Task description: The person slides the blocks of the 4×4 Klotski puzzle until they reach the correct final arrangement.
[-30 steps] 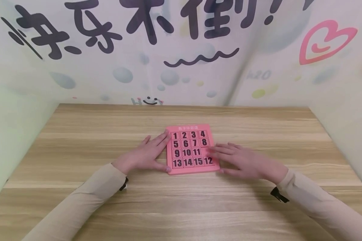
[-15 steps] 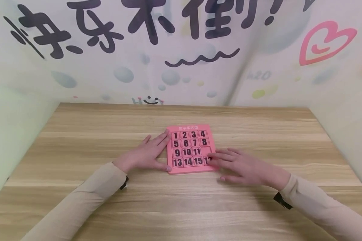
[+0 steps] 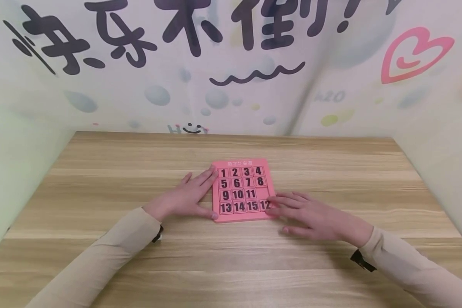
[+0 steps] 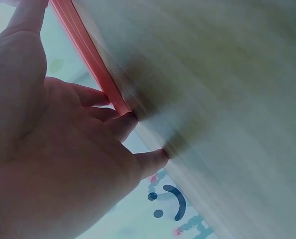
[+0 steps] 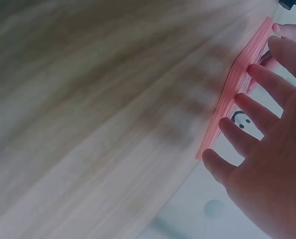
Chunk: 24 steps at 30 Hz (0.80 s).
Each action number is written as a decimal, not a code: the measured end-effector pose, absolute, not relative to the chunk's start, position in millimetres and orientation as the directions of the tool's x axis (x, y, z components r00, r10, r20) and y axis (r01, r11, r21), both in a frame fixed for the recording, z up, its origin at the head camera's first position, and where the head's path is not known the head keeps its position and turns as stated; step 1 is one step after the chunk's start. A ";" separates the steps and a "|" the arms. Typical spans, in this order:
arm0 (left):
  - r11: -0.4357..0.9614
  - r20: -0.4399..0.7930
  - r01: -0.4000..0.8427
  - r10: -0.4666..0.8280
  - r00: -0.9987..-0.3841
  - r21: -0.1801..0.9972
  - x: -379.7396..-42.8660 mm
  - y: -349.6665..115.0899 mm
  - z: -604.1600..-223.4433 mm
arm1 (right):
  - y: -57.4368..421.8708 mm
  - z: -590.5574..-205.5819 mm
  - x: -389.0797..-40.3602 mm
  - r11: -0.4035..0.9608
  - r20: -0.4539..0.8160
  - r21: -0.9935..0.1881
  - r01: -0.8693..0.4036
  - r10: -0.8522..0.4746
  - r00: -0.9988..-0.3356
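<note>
A pink sliding number puzzle (image 3: 244,217) lies flat on the wooden table. Its first two rows read 1 to 8, the third 9, 10, 11 with a gap at the right end, and the bottom 13, 14, 15, 12. My left hand (image 3: 182,197) rests against the left side, fingers near the top corner and thumb at the bottom corner. In the left wrist view its fingertips meet the pink edge (image 4: 90,57). My right hand (image 3: 312,214) lies loosely spread at the right rim, fingertips beside the 12 tile (image 3: 264,205), thumb apart below. Both hands' fingers are relaxed.
The wooden table (image 3: 223,265) runs back to a white wall (image 3: 254,102) printed with dark characters, bubbles and a pink heart. Pale side walls (image 3: 19,162) border the table. Each wrist carries a dark strap (image 3: 363,260).
My right hand has moved down from the gap below the 8 tile to the 12 tile, then drawn slightly right, uncovering the 12. The left hand and the tiles keep their places.
</note>
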<state>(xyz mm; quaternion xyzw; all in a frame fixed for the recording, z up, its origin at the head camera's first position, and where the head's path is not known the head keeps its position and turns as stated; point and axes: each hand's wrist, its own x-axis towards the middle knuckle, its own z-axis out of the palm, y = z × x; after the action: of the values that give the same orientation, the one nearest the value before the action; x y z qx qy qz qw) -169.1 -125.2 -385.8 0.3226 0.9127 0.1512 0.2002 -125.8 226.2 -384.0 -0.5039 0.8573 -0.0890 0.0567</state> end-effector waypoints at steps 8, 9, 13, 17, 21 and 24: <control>0.745 -0.274 0.528 0.651 -0.708 0.408 -170.6 -125.8 -388.4 | 225.1 -386.4 -128.0 0.496 0.008 -0.215 -0.841 -0.860 -0.510; 0.744 -0.273 0.530 0.653 -0.707 0.407 -170.7 -125.8 -388.7 | 225.1 -386.3 -128.3 0.503 0.002 -0.215 -0.837 -0.857 -0.515; 0.744 -0.271 0.538 0.655 -0.705 0.397 -170.1 -125.7 -388.2 | 224.9 -386.3 -130.3 0.529 -0.014 -0.216 -0.821 -0.842 -0.539; 0.744 -0.270 0.539 0.655 -0.706 0.395 -169.7 -125.4 -386.9 | 224.5 -387.0 -132.7 0.543 0.002 -0.205 -0.815 -0.832 -0.555; 0.742 -0.266 0.538 0.656 -0.707 0.400 -169.8 -124.8 -385.7 | 223.6 -387.4 -134.8 0.553 0.013 -0.194 -0.811 -0.825 -0.565; 0.746 -0.272 0.537 0.653 -0.707 0.395 -169.9 -124.3 -384.7 | 222.8 -387.9 -136.0 0.561 0.009 -0.189 -0.806 -0.819 -0.573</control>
<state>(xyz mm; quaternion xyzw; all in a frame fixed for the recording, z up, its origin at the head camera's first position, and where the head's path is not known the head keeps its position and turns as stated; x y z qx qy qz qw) -169.9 -124.3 -384.7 0.3259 0.9124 0.1447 0.2009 -136.0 222.8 -387.9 -0.4602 0.8827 -0.0864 0.0402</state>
